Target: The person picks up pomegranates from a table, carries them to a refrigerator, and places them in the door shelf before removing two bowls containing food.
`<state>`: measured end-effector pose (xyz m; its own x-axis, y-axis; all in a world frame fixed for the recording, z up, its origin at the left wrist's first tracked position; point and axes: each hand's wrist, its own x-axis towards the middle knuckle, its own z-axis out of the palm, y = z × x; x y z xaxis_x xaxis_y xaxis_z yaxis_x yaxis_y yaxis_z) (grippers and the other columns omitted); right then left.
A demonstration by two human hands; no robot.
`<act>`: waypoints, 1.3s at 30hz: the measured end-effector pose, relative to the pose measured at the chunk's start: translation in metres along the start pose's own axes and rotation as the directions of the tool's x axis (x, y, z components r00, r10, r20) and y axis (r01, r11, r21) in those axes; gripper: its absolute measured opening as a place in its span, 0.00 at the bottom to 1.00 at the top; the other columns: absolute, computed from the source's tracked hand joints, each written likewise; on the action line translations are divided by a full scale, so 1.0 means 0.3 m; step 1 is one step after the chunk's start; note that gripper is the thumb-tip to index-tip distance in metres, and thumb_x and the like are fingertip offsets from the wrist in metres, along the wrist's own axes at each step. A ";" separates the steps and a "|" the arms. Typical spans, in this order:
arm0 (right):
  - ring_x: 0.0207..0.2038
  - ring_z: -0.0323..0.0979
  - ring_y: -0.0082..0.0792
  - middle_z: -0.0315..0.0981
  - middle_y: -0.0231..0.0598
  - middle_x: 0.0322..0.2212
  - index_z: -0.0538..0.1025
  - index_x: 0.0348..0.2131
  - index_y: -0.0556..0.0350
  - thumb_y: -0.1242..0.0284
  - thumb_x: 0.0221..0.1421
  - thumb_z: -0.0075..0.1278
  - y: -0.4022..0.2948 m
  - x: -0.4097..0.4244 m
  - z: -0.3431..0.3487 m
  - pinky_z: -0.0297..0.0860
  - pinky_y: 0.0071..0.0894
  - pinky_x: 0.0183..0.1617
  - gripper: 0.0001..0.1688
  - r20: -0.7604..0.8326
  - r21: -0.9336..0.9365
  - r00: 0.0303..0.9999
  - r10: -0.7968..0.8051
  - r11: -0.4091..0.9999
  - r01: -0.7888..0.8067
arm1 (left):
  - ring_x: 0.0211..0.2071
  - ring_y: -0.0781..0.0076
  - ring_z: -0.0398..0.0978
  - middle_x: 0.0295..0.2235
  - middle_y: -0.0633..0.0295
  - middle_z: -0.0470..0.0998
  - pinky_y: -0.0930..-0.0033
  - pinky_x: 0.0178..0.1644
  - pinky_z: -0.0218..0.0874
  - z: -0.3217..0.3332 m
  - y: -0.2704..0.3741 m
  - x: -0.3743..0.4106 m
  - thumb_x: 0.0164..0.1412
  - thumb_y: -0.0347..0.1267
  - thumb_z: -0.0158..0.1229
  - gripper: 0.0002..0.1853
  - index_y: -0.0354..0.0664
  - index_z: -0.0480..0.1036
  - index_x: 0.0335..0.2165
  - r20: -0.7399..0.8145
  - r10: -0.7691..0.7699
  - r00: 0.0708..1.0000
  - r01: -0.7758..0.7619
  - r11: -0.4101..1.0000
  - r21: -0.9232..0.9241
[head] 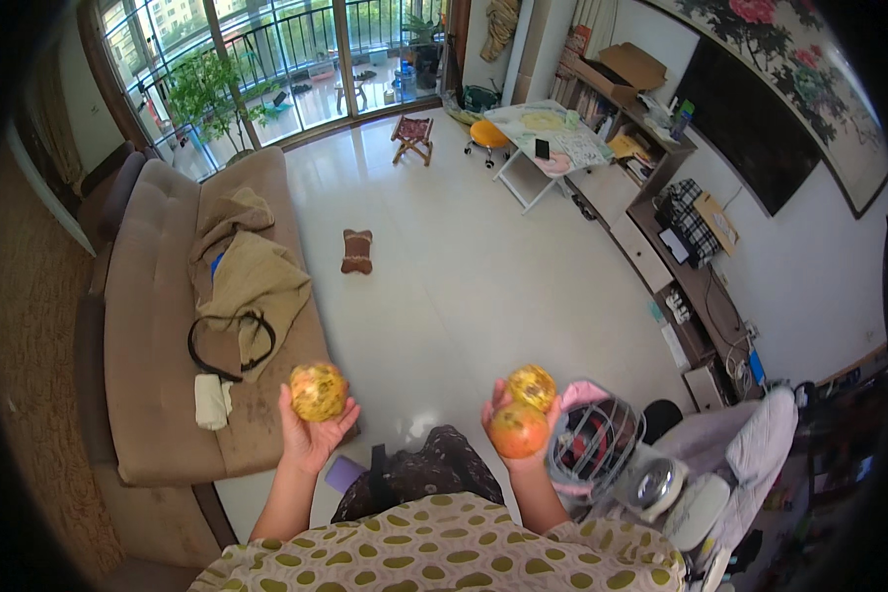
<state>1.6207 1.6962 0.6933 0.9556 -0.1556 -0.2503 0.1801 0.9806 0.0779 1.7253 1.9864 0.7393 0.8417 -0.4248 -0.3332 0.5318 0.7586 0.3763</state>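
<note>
One mottled yellow fruit, apparently a pomegranate [318,392], rests in the upturned palm of my left hand [314,441], its fingers curled along the sides. My right hand [527,465] cradles two more fruits. The nearer one is an orange-red pomegranate [518,431]; touching it on the far side is a yellow, brown-blotched pomegranate [533,386]. Both hands are raised in front of my body, well apart from each other. The right hand's palm is mostly hidden beneath its fruits.
A brown sofa [163,370] at left carries a tan blanket [255,288] and a black belt [196,348]. Close to my right hand stands a caged heater or fan [592,444]. A bone-shaped pillow [357,251] lies on the floor; a folding stool [413,139] and white table [555,137] stand farther off.
</note>
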 end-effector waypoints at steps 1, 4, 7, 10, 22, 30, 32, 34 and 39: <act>0.43 0.70 0.37 0.64 0.45 0.47 0.66 0.48 0.49 0.39 0.46 0.42 -0.023 0.066 0.014 0.56 0.44 0.54 0.40 0.000 0.026 1.000 0.005 1.000 -0.005 | 0.40 0.57 0.72 0.42 0.52 0.70 0.53 0.48 0.64 0.025 0.025 0.108 0.52 0.60 0.46 0.37 0.41 0.61 0.48 0.006 -0.002 1.000 0.002 1.000 0.021; 0.41 0.71 0.36 0.65 0.47 0.46 0.68 0.46 0.51 0.41 0.47 0.43 -0.092 0.295 0.075 0.60 0.40 0.50 0.39 -0.020 0.031 1.000 -0.025 0.999 0.025 | 0.41 0.58 0.70 0.43 0.56 0.69 0.59 0.42 0.65 0.114 0.084 0.424 0.51 0.60 0.48 0.37 0.44 0.60 0.49 0.106 0.004 0.994 -0.007 1.000 0.031; 0.39 0.71 0.37 0.66 0.47 0.44 0.69 0.44 0.53 0.41 0.46 0.44 -0.177 0.580 0.161 0.62 0.37 0.47 0.38 -0.123 0.087 0.992 -0.006 0.996 0.017 | 0.42 0.60 0.68 0.45 0.59 0.67 0.63 0.39 0.63 0.161 0.108 0.706 0.50 0.60 0.48 0.37 0.47 0.59 0.51 0.177 0.031 0.984 -0.034 0.999 0.014; 0.39 0.70 0.36 0.66 0.46 0.44 0.68 0.44 0.54 0.42 0.46 0.45 -0.229 0.895 0.269 0.62 0.35 0.46 0.38 -0.073 0.014 0.996 0.043 0.999 -0.042 | 0.46 0.63 0.65 0.48 0.61 0.65 0.62 0.41 0.62 0.170 0.160 0.934 0.49 0.60 0.48 0.38 0.49 0.57 0.52 0.198 0.062 0.978 -0.057 0.998 -0.034; 0.37 0.70 0.33 0.64 0.42 0.44 0.67 0.46 0.50 0.39 0.48 0.40 -0.172 1.985 0.656 0.64 0.33 0.43 0.39 -0.031 -0.115 0.965 0.260 0.958 -0.262 | 0.49 0.68 0.64 0.46 0.61 0.65 0.65 0.54 0.57 0.326 0.565 1.687 0.45 0.36 0.65 0.38 0.40 0.54 0.52 -0.007 0.362 0.932 -0.337 0.875 0.349; 0.35 0.70 0.30 0.63 0.43 0.43 0.67 0.46 0.49 0.42 0.48 0.44 -0.090 2.513 0.743 0.62 0.31 0.43 0.37 -0.100 -0.053 0.961 0.258 0.963 -0.264 | 0.47 0.70 0.66 0.45 0.61 0.67 0.65 0.51 0.58 0.528 0.935 2.263 0.49 0.44 0.60 0.33 0.43 0.59 0.50 -0.049 0.384 0.922 -0.355 0.890 0.285; 0.35 0.70 0.31 0.63 0.42 0.43 0.66 0.46 0.49 0.43 0.47 0.46 -0.055 2.626 0.790 0.62 0.32 0.44 0.36 -0.131 -0.029 0.961 0.243 0.968 -0.249 | 0.46 0.68 0.66 0.45 0.61 0.67 0.63 0.50 0.60 0.545 0.999 2.394 0.51 0.49 0.55 0.32 0.44 0.60 0.49 -0.119 0.316 0.941 -0.293 0.940 0.173; 0.35 0.71 0.31 0.62 0.42 0.44 0.66 0.46 0.50 0.44 0.47 0.47 -0.031 2.777 0.814 0.62 0.33 0.45 0.37 -0.144 -0.018 0.953 0.267 0.962 -0.272 | 0.46 0.65 0.67 0.46 0.59 0.67 0.61 0.48 0.61 0.550 1.076 2.522 0.53 0.56 0.47 0.33 0.45 0.61 0.49 -0.195 0.214 0.957 -0.211 0.977 0.033; 0.37 0.71 0.32 0.61 0.42 0.44 0.64 0.47 0.50 0.45 0.46 0.50 -0.007 3.210 0.886 0.61 0.35 0.46 0.38 -0.150 0.002 0.923 0.355 0.933 -0.359 | 0.41 0.65 0.68 0.44 0.58 0.68 0.61 0.46 0.62 0.580 1.226 2.861 0.53 0.58 0.45 0.32 0.47 0.64 0.46 -0.092 0.178 0.980 -0.197 0.940 -0.279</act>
<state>2.6025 1.5124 0.7088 0.9108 0.2227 -0.3476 -0.1747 0.9708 0.1641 2.6596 1.8149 0.7420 0.9109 -0.2359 -0.3386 0.3082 0.9345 0.1779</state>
